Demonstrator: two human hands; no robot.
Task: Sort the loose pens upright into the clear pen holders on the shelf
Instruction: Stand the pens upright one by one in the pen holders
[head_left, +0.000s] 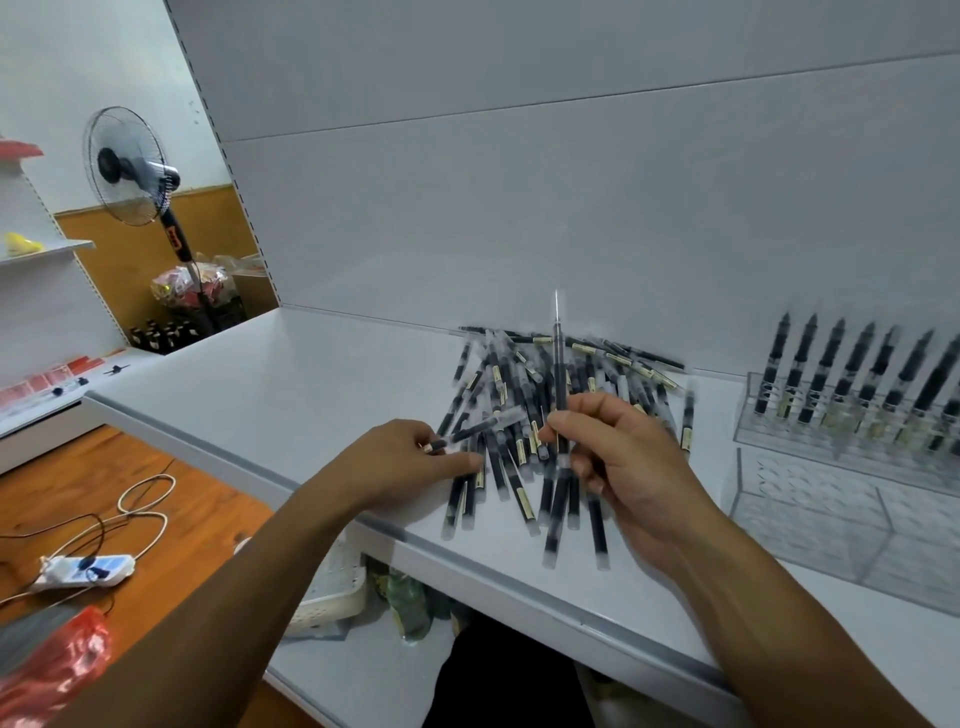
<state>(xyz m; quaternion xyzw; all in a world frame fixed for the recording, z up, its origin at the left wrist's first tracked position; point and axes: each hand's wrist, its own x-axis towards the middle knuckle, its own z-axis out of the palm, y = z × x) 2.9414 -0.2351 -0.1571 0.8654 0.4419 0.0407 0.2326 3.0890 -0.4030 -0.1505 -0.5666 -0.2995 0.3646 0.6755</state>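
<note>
A heap of loose black pens with clear caps (524, 410) lies on the white shelf (291, 395). My right hand (623, 457) pinches one pen (559, 374) upright over the heap, tip pointing up. At the heap's left edge my left hand (410, 457) pinches another pen (478, 428) that lies nearly flat. On the right stands a clear pen holder (852, 447) with several black pens upright in its back row. Its lower front compartments look empty.
The shelf's front edge (467, 561) runs diagonally below my hands. A white back panel rises behind the heap. On the wooden floor to the left lie a power strip (85, 571) and cables. A standing fan (132, 166) is at the far left.
</note>
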